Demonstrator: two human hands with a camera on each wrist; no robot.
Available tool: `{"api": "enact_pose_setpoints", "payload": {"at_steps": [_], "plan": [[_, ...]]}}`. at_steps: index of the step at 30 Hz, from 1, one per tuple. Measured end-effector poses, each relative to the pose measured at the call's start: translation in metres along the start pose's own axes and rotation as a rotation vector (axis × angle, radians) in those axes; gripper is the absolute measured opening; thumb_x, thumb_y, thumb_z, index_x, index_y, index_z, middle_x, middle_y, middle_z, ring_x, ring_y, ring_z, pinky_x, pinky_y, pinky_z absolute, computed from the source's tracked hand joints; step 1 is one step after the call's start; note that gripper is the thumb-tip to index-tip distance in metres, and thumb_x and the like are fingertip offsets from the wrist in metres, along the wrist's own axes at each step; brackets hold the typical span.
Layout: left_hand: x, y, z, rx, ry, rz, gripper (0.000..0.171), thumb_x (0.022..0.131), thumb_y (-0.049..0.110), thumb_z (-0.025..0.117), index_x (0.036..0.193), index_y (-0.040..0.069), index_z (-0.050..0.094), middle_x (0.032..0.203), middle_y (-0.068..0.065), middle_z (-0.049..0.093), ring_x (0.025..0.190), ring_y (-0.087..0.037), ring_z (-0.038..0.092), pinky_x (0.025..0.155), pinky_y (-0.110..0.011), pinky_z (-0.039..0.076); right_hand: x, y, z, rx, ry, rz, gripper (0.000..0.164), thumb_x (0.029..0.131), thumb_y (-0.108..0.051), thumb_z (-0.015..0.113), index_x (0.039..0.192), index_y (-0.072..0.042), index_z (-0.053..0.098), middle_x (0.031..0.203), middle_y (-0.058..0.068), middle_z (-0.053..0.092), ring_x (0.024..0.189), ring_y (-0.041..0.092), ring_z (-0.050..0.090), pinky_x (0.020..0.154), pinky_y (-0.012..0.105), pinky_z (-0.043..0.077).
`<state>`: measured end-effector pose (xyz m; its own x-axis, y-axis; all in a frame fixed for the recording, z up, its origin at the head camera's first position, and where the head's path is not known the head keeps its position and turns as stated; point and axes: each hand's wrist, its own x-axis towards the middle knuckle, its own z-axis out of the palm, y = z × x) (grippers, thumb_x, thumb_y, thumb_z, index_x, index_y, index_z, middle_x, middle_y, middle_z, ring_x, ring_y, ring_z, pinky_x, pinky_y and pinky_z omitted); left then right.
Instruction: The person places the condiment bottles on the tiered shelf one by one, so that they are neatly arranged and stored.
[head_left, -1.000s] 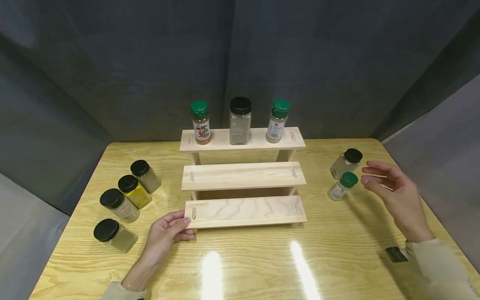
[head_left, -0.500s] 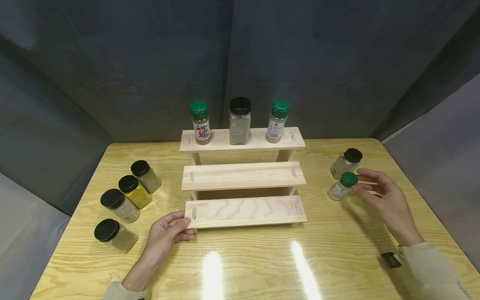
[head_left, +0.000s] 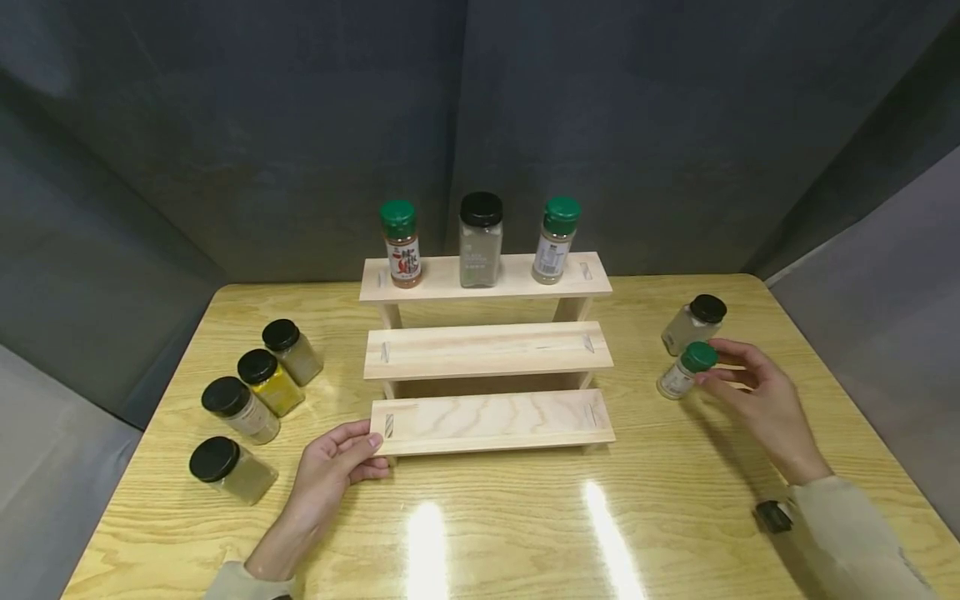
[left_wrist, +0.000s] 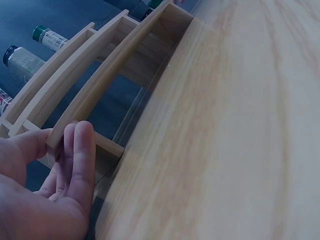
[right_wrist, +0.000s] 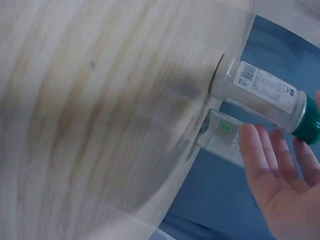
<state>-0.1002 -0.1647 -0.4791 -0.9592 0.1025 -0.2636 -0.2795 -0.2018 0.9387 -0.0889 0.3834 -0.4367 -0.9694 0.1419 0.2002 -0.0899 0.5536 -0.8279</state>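
Observation:
A three-step wooden spice rack [head_left: 491, 350] stands mid-table. My left hand [head_left: 326, 471] pinches the left end of its lowest shelf, thumb on top and fingers underneath, as the left wrist view also shows. On the right, my right hand [head_left: 765, 408] is at the green cap of a small spice jar [head_left: 678, 380], thumb and fingers on either side of it. In the right wrist view the fingers [right_wrist: 260, 165] are fairly straight alongside this upright jar [right_wrist: 260, 90]; whether they touch the cap is unclear. A black-capped jar [head_left: 688, 329] stands just behind it.
The top shelf carries a green-capped red spice jar [head_left: 405, 258], a black-capped jar [head_left: 480, 250] and another green-capped jar [head_left: 552, 250]. Several black-capped jars line the table's left side, one of them yellow [head_left: 276, 390]. Dark curtains [head_left: 465, 125] hang behind the table.
My right hand has moved left and slightly down, bringing its thumb and fingers to the green cap. The left hand stays on the shelf end, and the jars have not moved.

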Motion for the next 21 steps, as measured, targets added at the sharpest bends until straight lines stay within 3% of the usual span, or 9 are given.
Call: {"api": "enact_pose_setpoints", "payload": {"at_steps": [9, 21], "plan": [[0.0006, -0.0023, 0.0001, -0.013, 0.006, -0.005, 0.032, 0.106, -0.009, 0.062, 0.134, -0.020, 0.053, 0.097, -0.012, 0.074, 0.076, -0.019, 0.076, 0.081, -0.035, 0.071, 0.0051, 0.0040, 0.0044, -0.053, -0.023, 0.048, 0.055, 0.106, -0.015, 0.076, 0.153, 0.000, 0.053, 0.127, -0.016, 0.059, 0.104, -0.001, 0.063, 0.077, 0.012, 0.060], [0.0007, -0.0010, -0.0010, -0.011, 0.001, -0.005, 0.033, 0.106, -0.008, 0.063, 0.135, -0.020, 0.053, 0.096, -0.013, 0.074, 0.077, -0.020, 0.076, 0.081, -0.035, 0.071, 0.0067, 0.0039, 0.0068, -0.063, -0.016, 0.037, 0.053, 0.106, -0.016, 0.077, 0.150, 0.002, 0.054, 0.126, -0.020, 0.059, 0.105, -0.005, 0.063, 0.079, 0.008, 0.058]]}}
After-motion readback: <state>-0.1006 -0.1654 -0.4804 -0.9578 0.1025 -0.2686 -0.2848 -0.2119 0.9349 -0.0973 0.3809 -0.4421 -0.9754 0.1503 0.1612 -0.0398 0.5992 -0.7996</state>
